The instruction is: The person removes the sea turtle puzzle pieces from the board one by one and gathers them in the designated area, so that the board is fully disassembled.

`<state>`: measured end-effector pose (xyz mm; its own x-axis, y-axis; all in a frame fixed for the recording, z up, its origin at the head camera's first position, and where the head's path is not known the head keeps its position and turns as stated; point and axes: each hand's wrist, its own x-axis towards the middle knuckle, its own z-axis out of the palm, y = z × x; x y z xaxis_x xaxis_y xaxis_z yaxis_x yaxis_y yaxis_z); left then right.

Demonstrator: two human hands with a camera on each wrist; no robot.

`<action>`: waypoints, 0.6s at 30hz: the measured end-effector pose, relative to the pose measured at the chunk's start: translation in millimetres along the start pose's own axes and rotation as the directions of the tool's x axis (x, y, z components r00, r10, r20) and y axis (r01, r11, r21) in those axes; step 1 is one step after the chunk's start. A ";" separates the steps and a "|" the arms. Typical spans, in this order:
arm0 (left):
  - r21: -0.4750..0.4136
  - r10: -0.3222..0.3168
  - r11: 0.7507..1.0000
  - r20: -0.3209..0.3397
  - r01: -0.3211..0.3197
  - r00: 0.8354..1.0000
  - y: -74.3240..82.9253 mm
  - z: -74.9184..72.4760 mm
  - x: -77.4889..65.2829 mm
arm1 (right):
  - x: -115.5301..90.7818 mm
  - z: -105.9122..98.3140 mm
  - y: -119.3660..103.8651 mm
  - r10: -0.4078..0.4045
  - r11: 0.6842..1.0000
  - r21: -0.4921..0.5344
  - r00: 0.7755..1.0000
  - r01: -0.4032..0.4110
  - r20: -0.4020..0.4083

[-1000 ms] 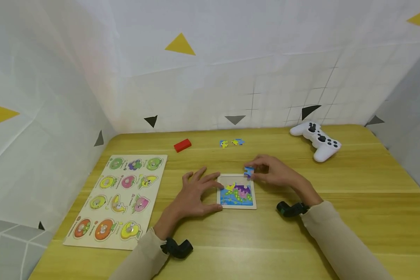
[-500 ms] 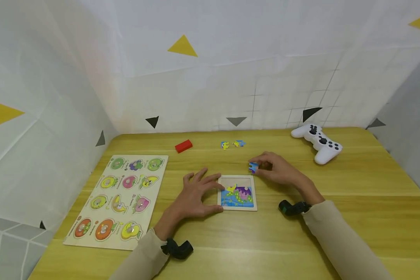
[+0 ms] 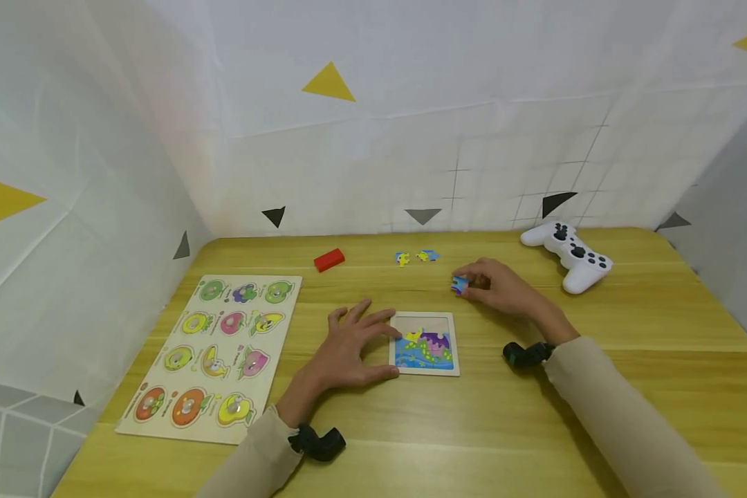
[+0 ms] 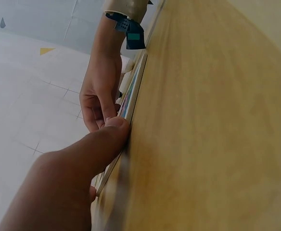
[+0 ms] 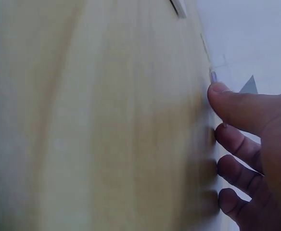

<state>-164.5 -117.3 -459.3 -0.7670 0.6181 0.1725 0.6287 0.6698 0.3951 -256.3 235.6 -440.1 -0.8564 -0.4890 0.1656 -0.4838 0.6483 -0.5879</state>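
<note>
My right hand [image 3: 501,286] pinches a blue jigsaw piece [image 3: 458,284] between thumb and fingers, above and to the right of a small square puzzle tray [image 3: 456,346]. Inside the pale tray rim, the lower part of a sea picture in blue, yellow and purple is laid; the upper strip is bare. My left hand [image 3: 351,349] lies spread at the tray's left side, thumb and index fingertip on its edge. In the left wrist view the thumb [image 4: 114,127] presses on the tray's edge. Only a sliver of the held piece [image 5: 213,77] shows in the right wrist view.
Two loose jigsaw pieces [image 3: 402,259] [image 3: 427,255] lie at the back of the table. A red block [image 3: 329,260] sits to their left and a white game controller [image 3: 566,256] at back right. A fruit puzzle board [image 3: 224,356] covers the left side.
My right hand has moved back and right, away from the tray, carrying the jigsaw piece. The left hand stays at the tray's edge. The head view has shifted slightly.
</note>
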 end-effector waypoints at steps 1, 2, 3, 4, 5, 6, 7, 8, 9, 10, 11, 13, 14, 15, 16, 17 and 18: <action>0.000 -0.001 1.000 0.001 0.001 1.000 -0.2 0.1 0.2 | 1.3 -0.5 1.2 0.010 1.000 -0.001 1.000 -0.010 -0.001; -0.001 -0.001 1.000 0.002 0.001 1.000 -0.3 0.3 0.3 | 2.6 -1.2 2.2 0.016 1.000 -0.003 1.000 -0.016 0.001; -0.001 -0.002 1.000 0.003 0.002 1.000 -0.4 0.3 0.5 | 4.1 -1.8 3.3 0.021 1.000 -0.004 1.000 -0.021 0.003; -0.002 -0.002 1.000 0.002 0.002 1.000 -0.5 0.4 0.6 | 5.5 -2.6 3.9 0.024 1.000 -0.006 1.000 -0.024 0.006; -0.004 -0.003 1.000 0.002 0.003 1.000 -0.6 0.3 0.7 | 7.2 -3.2 4.9 0.032 0.999 -0.011 0.999 -0.032 0.009; -0.006 -0.004 1.000 0.003 0.004 1.000 -0.7 0.4 0.7 | 9.0 -3.7 6.1 0.036 0.999 -0.018 0.999 -0.036 0.012; -0.008 -0.004 1.000 0.003 0.004 1.000 -0.7 0.3 0.7 | 10.8 -4.4 6.9 0.039 0.999 -0.021 0.999 -0.039 0.016; -0.009 -0.004 1.000 0.002 0.004 1.000 -0.7 0.3 0.7 | 12.5 -5.2 7.5 0.040 0.999 -0.023 0.999 -0.039 0.021; -0.009 -0.005 1.000 0.003 0.005 1.000 -0.7 0.2 0.7 | 14.2 -5.9 8.3 0.043 0.999 -0.024 0.999 -0.043 0.024; -0.007 -0.005 1.000 0.003 0.005 1.000 -0.8 0.2 0.7 | 15.7 -6.5 9.0 0.042 0.999 -0.027 0.999 -0.041 0.026; -0.005 -0.005 1.000 0.004 0.005 1.000 -0.8 0.2 0.7 | 17.5 -7.0 9.9 0.043 0.999 -0.029 0.999 -0.043 0.029; -0.005 -0.004 1.000 0.002 0.004 1.000 -0.5 -0.2 0.6 | 20.4 -8.3 10.7 0.041 0.999 -0.031 0.999 -0.040 0.032; -0.004 -0.003 1.000 0.003 0.003 1.000 -0.4 -0.4 0.6 | 21.9 -8.8 11.0 0.041 0.999 -0.033 0.999 -0.040 0.034; -0.003 -0.003 1.000 0.004 0.003 1.000 -0.1 -0.7 0.6 | 23.4 -9.4 11.7 0.042 0.998 -0.037 0.998 -0.041 0.036; -0.003 -0.004 1.000 0.005 0.004 1.000 0.2 -1.0 0.6 | 25.0 -10.0 12.1 0.043 0.998 -0.041 0.998 -0.041 0.038; -0.004 -0.004 1.000 0.005 0.004 1.000 0.5 -1.1 0.5 | 26.8 -10.7 12.5 0.048 0.998 -0.037 0.998 -0.047 0.040; -0.004 -0.004 1.000 0.006 0.004 1.000 0.7 -1.2 0.4 | 28.6 -11.2 13.0 0.053 0.998 -0.034 0.998 -0.052 0.043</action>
<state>-164.5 -117.0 -457.8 -0.7688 0.6176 0.1655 0.6249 0.6710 0.3990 -289.1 236.5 -434.2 -0.8726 -0.4781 0.1001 -0.4445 0.6920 -0.5688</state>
